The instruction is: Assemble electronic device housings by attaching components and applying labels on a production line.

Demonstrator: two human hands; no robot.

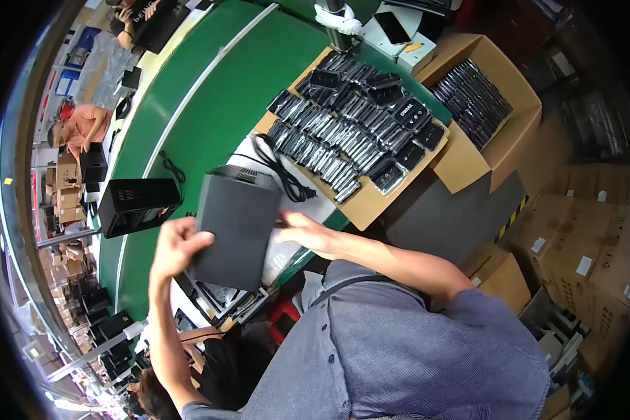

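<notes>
Holding a dark grey rectangular metal case [234, 227] upright above the green bench [217, 105], the person steadies it between both hands. The left hand [177, 245] wraps the case's lower left edge, fingers pressed onto the flat panel and thumb hidden behind it. The right hand [302, 231] reaches in from the right and lies against the case's right side; its fingers look loosely spread along the edge, though how firmly they clamp cannot be told from this angle.

Just behind the case lies a white sheet [308, 203] with a coiled black power cable [283, 175] on it. Beyond that, a flat brown cardboard tray [360, 206] carries rows of small black bagged parts [350, 126], and an open brown cardboard carton [497, 154] to the right holds more of them. A second black box-shaped case [138, 204] sits on the bench to the left, apart from the held one.

To handle the case well, I judge the weight should rest in the left palm while the right hand only guides — the smooth panel offers little to hold, so a slip is likely if either hand relaxes. Keeping the case clear of the cable avoids snagging it — and tilting slowly protects the corners.
</notes>
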